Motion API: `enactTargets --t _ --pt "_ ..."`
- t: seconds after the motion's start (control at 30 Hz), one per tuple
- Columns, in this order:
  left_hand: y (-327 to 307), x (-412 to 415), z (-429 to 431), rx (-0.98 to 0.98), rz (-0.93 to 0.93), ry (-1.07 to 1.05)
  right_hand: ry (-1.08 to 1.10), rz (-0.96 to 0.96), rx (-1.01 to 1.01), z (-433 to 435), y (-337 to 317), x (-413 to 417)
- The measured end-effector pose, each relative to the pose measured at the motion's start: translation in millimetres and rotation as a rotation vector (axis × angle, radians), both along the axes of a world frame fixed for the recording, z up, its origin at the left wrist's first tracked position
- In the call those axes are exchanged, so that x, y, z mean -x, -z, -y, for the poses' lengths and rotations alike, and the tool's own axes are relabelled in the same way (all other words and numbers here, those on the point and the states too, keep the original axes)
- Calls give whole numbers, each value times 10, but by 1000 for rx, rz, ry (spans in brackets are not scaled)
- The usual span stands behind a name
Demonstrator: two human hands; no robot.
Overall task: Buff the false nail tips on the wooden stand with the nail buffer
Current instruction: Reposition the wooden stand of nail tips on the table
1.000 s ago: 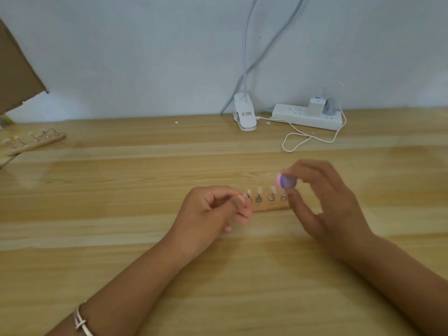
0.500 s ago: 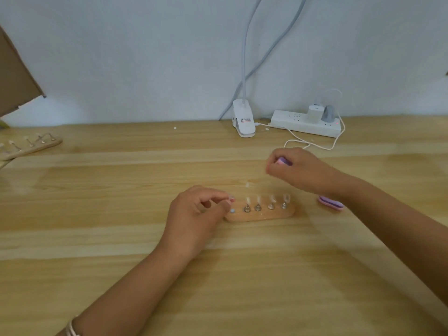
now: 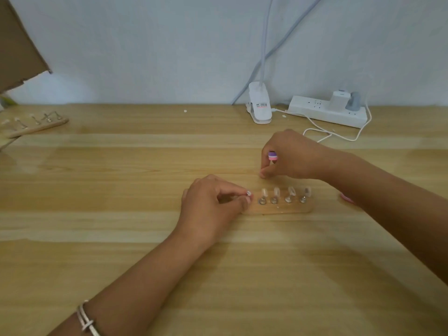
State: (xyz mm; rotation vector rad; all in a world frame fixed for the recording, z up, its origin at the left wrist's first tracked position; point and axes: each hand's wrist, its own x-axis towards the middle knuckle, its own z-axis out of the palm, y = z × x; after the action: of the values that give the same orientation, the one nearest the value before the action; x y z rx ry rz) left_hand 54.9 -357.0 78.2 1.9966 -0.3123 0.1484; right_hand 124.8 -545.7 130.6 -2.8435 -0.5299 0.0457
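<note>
Bench (image 3: 121, 238): pale wood planks, grain running left to right, and it fills the view below the wall (image 3: 145, 44). Only its back edge shows, meeting the wall. A cardboard flap (image 3: 17, 49) overhangs the far left corner. Along the back edge on the right sit a white power strip (image 3: 312, 110) and a white lamp clamp (image 3: 260, 105), well apart from the work. A loop of white cable (image 3: 339, 134) lies just behind the right wrist. Second stand (image 3: 36, 127) sits at the far left, angled. Bare wood runs from it to the left hand (image 3: 211, 209), and again from the work towards the viewer, crossed only by the two forearms. Wooden stand (image 3: 283, 208) lies centre-right, its long axis left to right, parallel to the back edge. Right hand (image 3: 293, 156) hovers just behind the stand, its grip closed around the nail buffer (image 3: 272, 156). Only the buffer's layered purple, pink and white end shows, facing left. The rest is hidden in the hand, so its axis is unclear. Left hand rests at the stand's left end, thumb and forefinger pinching the leftmost nail tip (image 3: 248, 193). The other four false nail tips (image 3: 276, 191) stand in a row on metal posts, leaning towards the wall. A pink object (image 3: 345, 198) lies partly hidden under the right forearm.
</note>
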Motion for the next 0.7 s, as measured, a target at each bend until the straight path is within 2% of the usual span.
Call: enactTargets --t 0.17,0.3,0.43,0.7 --pt "-28 30 10 -51 4 -24 9 -89 -172 64 -36 21" --pt "-52 28 16 -52 16 -26 -155 -312 -435 61 -203 147" --pt "-45 27 13 -93 36 -7 -310 -362 -320 -76 -234 231" --pt "6 -18 -19 -98 73 -17 -252 -217 -218 -162 -231 217"
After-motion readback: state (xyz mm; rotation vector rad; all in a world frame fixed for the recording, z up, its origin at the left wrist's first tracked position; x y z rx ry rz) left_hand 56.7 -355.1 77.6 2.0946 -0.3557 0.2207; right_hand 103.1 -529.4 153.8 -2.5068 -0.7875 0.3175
